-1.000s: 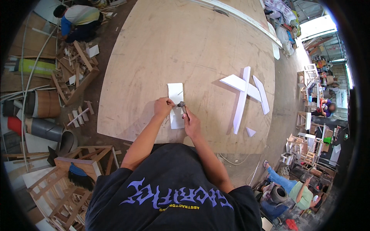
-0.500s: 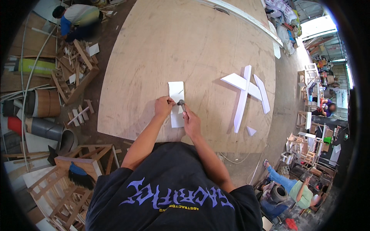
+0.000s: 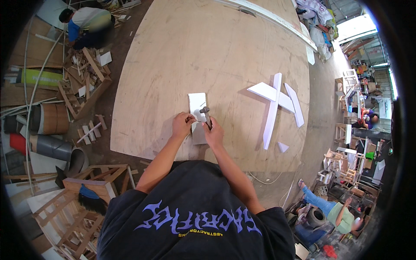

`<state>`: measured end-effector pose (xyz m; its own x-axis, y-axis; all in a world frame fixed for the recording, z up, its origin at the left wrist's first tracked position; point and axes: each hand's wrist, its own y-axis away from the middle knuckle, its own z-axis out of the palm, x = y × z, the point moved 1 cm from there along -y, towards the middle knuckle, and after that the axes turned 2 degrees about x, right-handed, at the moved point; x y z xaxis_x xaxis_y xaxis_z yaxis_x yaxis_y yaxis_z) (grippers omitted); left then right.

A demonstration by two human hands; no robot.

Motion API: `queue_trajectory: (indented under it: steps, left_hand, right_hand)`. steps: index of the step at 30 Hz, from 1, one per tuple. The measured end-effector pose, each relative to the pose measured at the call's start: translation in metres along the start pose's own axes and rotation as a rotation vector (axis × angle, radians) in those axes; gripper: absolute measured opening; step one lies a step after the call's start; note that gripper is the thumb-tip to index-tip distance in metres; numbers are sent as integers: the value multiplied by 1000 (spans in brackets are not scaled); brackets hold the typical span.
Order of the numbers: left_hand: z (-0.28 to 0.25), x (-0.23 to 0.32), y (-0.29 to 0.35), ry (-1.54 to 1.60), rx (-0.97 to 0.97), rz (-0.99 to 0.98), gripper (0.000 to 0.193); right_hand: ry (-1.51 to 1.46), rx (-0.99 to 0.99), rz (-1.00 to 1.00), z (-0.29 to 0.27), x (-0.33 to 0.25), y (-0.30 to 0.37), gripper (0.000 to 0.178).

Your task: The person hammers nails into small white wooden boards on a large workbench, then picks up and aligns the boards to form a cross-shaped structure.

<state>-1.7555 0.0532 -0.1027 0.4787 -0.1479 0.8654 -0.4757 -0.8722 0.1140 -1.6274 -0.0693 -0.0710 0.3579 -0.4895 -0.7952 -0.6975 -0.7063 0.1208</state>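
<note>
A narrow white board [image 3: 197, 99] lies lengthwise before me on the big plywood table [image 3: 182, 52]. A thin nail [image 3: 202, 104] stands slanted in its far half. My left hand [image 3: 183, 125] rests at the board's left edge, thumb and fingers pinched on a small thin thing that looks like a nail. My right hand [image 3: 213, 133] is closed around a hammer [image 3: 206, 113], whose head is over the board just right of the left fingertips. The lower end of the hammer handle is hidden in my palm.
Right of the board lie crossed white strips [image 3: 271, 112], another angled strip [image 3: 294, 105] and a small triangular offcut [image 3: 283, 147]. A long white bar [image 3: 277, 21] runs along the far side. Wooden frames [image 3: 82, 208] and a scrap crate [image 3: 93, 93] stand left. Other people are beyond the table.
The hammer head has shifted up and slightly away from my left fingertips, its handle now more upright. My right hand moved a little forward; the left hand moved slightly nearer to me.
</note>
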Motion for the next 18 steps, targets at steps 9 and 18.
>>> queue_trajectory:
  steps: [9,18]
  left_hand:
    - [-3,5,0,-169,3,199,13]
    - [-6,-1,1,-354,18,468,13]
  right_hand:
    - [-8,150,-275,5,5,-4,35]
    - [56,-64,-257,5,2,-28,36]
